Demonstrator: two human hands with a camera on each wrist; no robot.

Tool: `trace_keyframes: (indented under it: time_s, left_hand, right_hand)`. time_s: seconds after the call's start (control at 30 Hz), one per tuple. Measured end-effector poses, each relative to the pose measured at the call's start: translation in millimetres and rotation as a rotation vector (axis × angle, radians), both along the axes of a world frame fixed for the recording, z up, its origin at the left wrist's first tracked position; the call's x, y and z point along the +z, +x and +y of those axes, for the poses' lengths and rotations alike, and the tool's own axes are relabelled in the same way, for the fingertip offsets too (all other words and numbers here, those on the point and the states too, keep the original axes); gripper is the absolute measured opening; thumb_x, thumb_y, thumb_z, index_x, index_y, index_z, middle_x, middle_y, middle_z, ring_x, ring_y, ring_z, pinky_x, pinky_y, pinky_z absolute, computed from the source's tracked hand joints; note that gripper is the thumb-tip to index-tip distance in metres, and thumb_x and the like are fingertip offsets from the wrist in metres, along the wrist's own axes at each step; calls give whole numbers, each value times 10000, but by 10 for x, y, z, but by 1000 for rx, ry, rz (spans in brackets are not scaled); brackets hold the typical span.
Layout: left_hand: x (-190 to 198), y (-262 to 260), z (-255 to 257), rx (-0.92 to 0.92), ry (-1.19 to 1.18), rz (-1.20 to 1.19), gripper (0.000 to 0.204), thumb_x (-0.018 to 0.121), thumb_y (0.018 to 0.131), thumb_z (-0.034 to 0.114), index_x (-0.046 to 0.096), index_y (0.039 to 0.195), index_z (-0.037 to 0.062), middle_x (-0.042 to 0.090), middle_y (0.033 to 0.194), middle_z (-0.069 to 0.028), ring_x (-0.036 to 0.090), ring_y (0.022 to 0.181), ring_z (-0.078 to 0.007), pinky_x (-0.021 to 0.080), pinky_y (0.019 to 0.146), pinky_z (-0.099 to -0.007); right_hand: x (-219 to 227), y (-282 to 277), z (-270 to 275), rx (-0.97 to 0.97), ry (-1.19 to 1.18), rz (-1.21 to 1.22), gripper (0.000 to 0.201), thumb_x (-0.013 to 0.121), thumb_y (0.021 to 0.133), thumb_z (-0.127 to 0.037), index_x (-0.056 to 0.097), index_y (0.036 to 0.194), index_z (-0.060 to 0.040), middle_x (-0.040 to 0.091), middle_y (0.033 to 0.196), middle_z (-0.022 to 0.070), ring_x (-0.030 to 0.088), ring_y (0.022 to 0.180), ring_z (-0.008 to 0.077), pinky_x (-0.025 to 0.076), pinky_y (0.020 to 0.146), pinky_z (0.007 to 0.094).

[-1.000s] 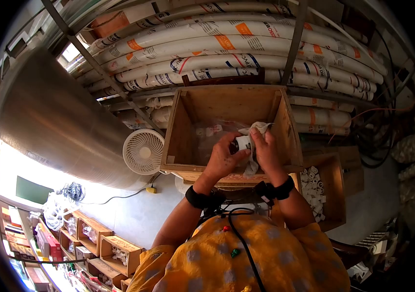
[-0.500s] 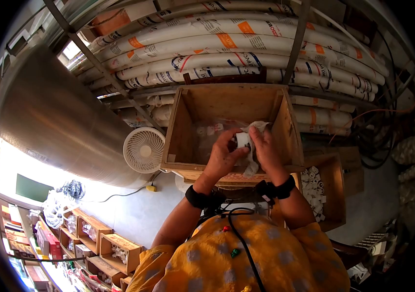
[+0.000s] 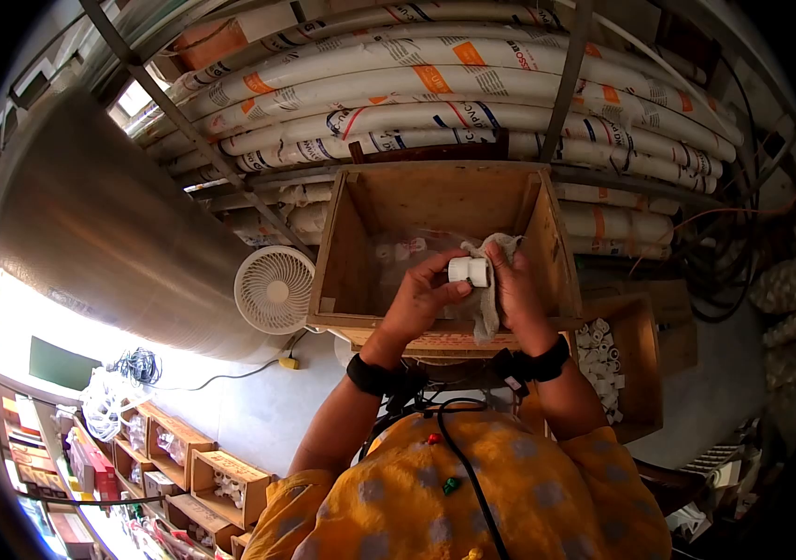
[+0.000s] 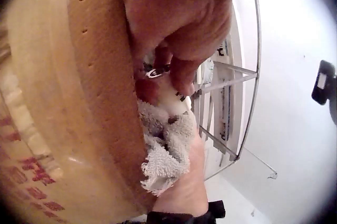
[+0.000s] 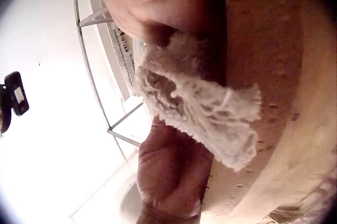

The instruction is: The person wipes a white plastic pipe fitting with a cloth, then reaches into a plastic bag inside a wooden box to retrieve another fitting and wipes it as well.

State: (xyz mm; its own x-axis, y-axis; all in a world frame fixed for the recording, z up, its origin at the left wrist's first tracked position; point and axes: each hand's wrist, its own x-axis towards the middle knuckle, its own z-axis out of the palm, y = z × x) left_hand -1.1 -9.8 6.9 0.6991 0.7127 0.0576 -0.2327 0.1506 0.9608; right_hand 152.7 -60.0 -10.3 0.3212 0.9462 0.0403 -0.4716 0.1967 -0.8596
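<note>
A white plastic pipe fitting [image 3: 468,271] is pinched between the thumb and fingers of my left hand [image 3: 421,297], above the near side of a wooden box [image 3: 444,191]. My right hand [image 3: 514,285] holds a greyish-white terry cloth [image 3: 488,313] against the fitting's right end. In the left wrist view, dark print shows on the fitting [image 4: 171,100] beside the fingertips. The right wrist view has the bunched cloth [image 5: 210,119] hanging from under the right palm, hiding those fingertips. Clear plastic bags [image 3: 398,271] lie inside the box.
White pipes [image 3: 398,84] are stacked behind the box on a metal rack. A white fan [image 3: 276,289] stands to the left. On the right is another wooden box [image 3: 641,373] with small white fittings [image 3: 600,364]. Several boxes [image 3: 230,485] stand at lower left.
The fitting has turned in my hands, from showing dark marks to a plain white side. My left hand has shifted slightly left, exposing more of it. The cloth stays in my right hand.
</note>
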Motion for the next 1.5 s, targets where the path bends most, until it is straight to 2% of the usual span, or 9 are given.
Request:
trace_keyframes:
  time_s: [0.43,0.63,0.73,0.8,1.0,1.13,1.23,1.33,1.5]
  left_hand:
    - [-26,-33,57,-26,-104,-104,367,579,896,144,499,1223,-1,610,972,-45,575,783,-110,457,681,-229]
    - [-29,-33,46,-57,-76,-80,398,566,904,183,479,1235,-20,604,972,-59,576,806,-123,456,677,-246]
    - [-9,-67,72,-69,-173,-197,420,570,900,245,486,1229,-2,604,1022,-74,582,841,-144,450,680,-250]
    - [19,-86,75,-108,-292,-387,388,550,914,238,496,1212,-5,600,1019,-73,573,864,-147,447,688,-259]
    - [-64,-118,51,-182,-251,-313,468,603,877,279,474,1242,18,586,1049,-63,569,884,-169,440,690,-262]
    - [-90,-123,53,-172,-221,-116,424,609,875,220,490,1224,10,576,1075,-53,543,959,-142,447,750,-267]
    - [-80,-103,44,-81,11,18,409,600,878,204,491,1221,9,572,1094,-46,540,971,-137,439,795,-267]
    - [-14,-134,72,69,24,-146,411,586,885,208,482,1226,3,567,1118,-55,543,992,-156,434,842,-282]
    - [273,-159,9,76,-59,-307,437,583,888,251,477,1221,-12,563,1152,-102,527,1074,-213,404,935,-341]
  right_hand:
    - [157,-75,-67,16,70,-157,338,643,864,-313,555,1009,-21,596,929,25,541,839,99,444,755,256]
    - [49,-34,-38,-41,60,-213,361,580,898,-368,559,1009,-26,584,901,6,526,818,94,435,739,255]
    - [91,-63,-20,-126,33,-35,372,539,919,-377,556,999,-15,578,910,16,520,842,101,419,763,257]
    - [24,-40,12,-151,67,-109,338,533,923,-337,558,994,-8,577,926,26,516,862,106,406,787,260]
    - [-15,-29,20,-104,56,-49,227,510,904,-199,563,979,8,574,923,38,509,861,110,391,795,260]
    - [-22,-1,-23,-19,-17,-82,210,501,892,-169,570,966,16,581,899,35,514,841,103,399,770,249]
    - [-86,41,-14,25,-3,-168,233,501,889,-176,576,986,23,589,907,34,519,846,98,406,763,238]
    - [51,-29,-26,7,36,-90,245,510,882,-158,576,1026,28,593,931,39,517,854,96,412,763,238]
    - [-9,-95,59,47,-44,-214,240,531,886,-134,570,1060,27,601,915,30,531,831,91,435,724,245]
